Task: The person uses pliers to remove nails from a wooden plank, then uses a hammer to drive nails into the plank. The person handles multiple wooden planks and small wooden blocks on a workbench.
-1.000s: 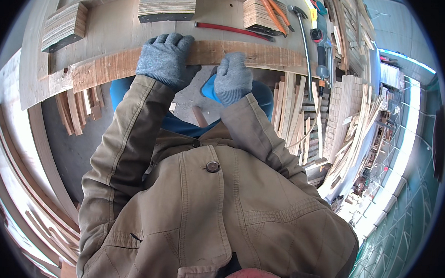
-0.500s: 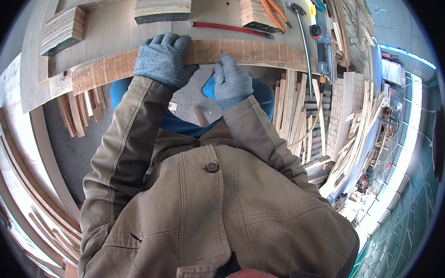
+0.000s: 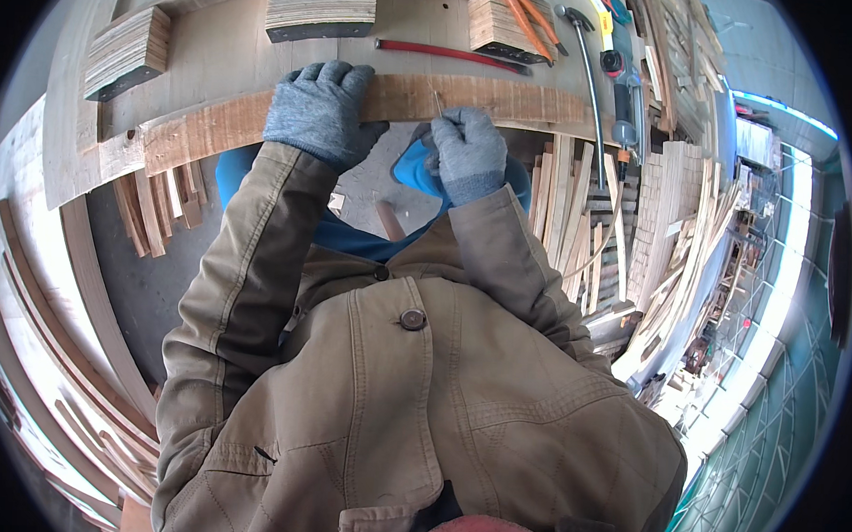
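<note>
A long brown wooden board [image 3: 206, 127] lies across the near edge of the workbench. My left hand [image 3: 319, 112], in a grey glove, is closed over this board, fingers on top and thumb at the near side. My right hand [image 3: 470, 147], gloved the same way, is just at the board's near edge, right of the left one. Thumb and fingertips pinch a thin, pale, nail-like piece [image 3: 438, 103], which stands up against the board. Its exact kind is too small to make out.
Plywood blocks [image 3: 320, 9] sit along the workbench [image 3: 208, 57]. Beyond the board lie a red bar [image 3: 452, 56], orange-handled pliers [image 3: 528, 26], a hammer [image 3: 592, 84] and a power tool [image 3: 623, 104]. Stacked wood strips [image 3: 658, 218] stand at the right, with more planks [image 3: 67, 347] at the left.
My right hand has moved a little right and back from the board, and the thin piece now shows at its fingertips. My left hand keeps its hold on the board.
</note>
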The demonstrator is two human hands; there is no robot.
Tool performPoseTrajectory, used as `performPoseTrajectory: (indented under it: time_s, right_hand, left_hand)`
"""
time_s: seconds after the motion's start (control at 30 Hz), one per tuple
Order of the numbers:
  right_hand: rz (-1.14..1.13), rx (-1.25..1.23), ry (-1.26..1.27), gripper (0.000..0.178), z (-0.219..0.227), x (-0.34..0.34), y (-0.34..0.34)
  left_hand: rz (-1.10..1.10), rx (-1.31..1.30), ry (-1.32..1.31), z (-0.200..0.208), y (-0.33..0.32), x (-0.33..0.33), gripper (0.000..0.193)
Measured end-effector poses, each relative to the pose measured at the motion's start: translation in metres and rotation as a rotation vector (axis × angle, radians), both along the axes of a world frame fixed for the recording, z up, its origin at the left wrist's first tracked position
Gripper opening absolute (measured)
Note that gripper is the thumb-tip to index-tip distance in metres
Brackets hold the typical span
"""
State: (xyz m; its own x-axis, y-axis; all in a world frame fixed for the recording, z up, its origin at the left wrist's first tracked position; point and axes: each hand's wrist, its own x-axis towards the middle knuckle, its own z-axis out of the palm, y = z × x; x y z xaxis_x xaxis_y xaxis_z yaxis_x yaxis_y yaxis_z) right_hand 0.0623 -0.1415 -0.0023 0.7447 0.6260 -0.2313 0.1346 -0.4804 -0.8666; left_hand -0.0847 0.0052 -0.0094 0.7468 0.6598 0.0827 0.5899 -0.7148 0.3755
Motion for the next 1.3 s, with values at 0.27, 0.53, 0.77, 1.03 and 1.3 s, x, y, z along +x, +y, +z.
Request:
performPoseTrajectory:
  time_s: [0.27,0.53,0.77,1.03,1.3]
  right_hand:
    - [-0.024,-0.056,0.064,0.008,0.002,0.01,-0.002]
    - [0.229,-0.088,-0.582,0.006,-0.018,0.024,-0.016]
    - [0.269,-0.235,-0.401,0.009,-0.039,0.036,-0.021]
    - [0.16,-0.249,0.022,0.007,0.001,0.021,-0.01]
    - [0.243,-0.106,-0.231,0.015,0.001,0.015,-0.007]
  left_hand:
    - [-0.003,-0.014,-0.009,-0.001,0.001,0.0,0.067]
    - [0.0,0.019,0.006,-0.003,0.0,0.001,0.068]
    - [0.002,0.032,0.019,-0.004,0.0,0.001,0.067]
    - [-0.003,0.021,0.032,0.001,0.0,0.0,0.07]
    - [-0.015,0.007,0.028,0.0,0.001,-0.001,0.072]
